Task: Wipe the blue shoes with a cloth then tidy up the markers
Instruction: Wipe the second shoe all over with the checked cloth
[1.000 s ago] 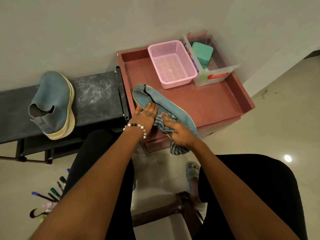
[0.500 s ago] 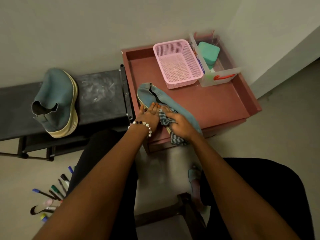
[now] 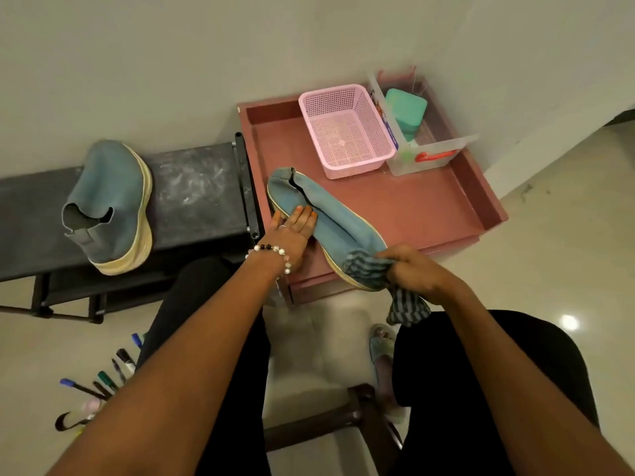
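A blue shoe (image 3: 330, 214) lies on its side on the pink tray table (image 3: 429, 207), toe toward me. My left hand (image 3: 292, 228) rests flat on its heel part with fingers straight. My right hand (image 3: 412, 269) grips a striped grey cloth (image 3: 371, 274) pressed over the shoe's toe; the cloth's tail hangs below my fist. The second blue shoe (image 3: 110, 204) lies on the black bench (image 3: 196, 194) at the left. Several markers (image 3: 103, 383) lie scattered on the floor at the lower left, partly hidden by my left arm.
A pink mesh basket (image 3: 347, 132) and a clear plastic bin (image 3: 429, 152) holding a teal box (image 3: 405, 111) stand at the back of the tray table. A wooden stool (image 3: 343, 417) is between my legs. The wall is close behind.
My right hand has slid the cloth from the middle of the shoe down to its toe. The left hand stays on the heel part.
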Motion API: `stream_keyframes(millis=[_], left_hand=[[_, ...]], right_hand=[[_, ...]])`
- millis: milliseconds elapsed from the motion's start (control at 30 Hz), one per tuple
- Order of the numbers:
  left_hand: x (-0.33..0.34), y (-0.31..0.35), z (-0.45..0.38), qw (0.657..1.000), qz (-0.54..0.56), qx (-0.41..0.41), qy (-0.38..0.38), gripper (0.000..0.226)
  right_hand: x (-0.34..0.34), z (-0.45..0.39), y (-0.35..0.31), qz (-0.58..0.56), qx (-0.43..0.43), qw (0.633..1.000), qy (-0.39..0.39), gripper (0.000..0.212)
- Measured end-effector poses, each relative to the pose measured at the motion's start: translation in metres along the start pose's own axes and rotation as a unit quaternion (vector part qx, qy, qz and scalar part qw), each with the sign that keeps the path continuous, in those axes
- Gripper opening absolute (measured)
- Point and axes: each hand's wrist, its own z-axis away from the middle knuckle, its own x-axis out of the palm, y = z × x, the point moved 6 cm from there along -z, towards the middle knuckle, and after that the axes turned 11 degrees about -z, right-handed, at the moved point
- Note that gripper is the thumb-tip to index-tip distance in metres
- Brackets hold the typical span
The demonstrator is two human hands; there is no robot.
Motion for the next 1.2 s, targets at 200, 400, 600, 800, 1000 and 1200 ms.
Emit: stream_keyframes(millis=[200, 400, 600, 800, 1000, 1200], left_hand=[[-0.012, 0.011, 0.006, 0.998, 0.013, -0.037, 0.043, 0.062], [-0.033, 0.052, 0.010, 0.990, -0.020, 0.060, 0.124, 0.062], [-0.006, 0.070, 0.013, 0.990, -0.066, 0.089, 0.081, 0.049], [-0.008, 0.066, 0.011, 0.989, -0.076, 0.094, 0.088, 0.044], [-0.008, 0.054, 0.020, 0.986, -0.072, 0.087, 0.119, 0.030], [-0.010, 0.047, 0.024, 0.986, -0.089, 0.091, 0.112, 0.036]], right_hand=[[-0.040, 0.002, -0.003, -0.208, -0.032, 0.948, 0.237, 0.023], [-0.057, 0.007, -0.018, -0.322, -0.122, 0.888, 0.306, 0.026], [-0.054, -0.001, -0.028, -0.039, -0.219, 0.917, 0.330, 0.034], [-0.033, -0.014, -0.036, 0.222, -0.261, 0.895, 0.285, 0.059], [0.021, -0.031, -0.020, 0.412, -0.246, 0.873, 0.089, 0.071], [0.021, -0.030, -0.008, 0.512, -0.087, 0.845, 0.125, 0.055]])
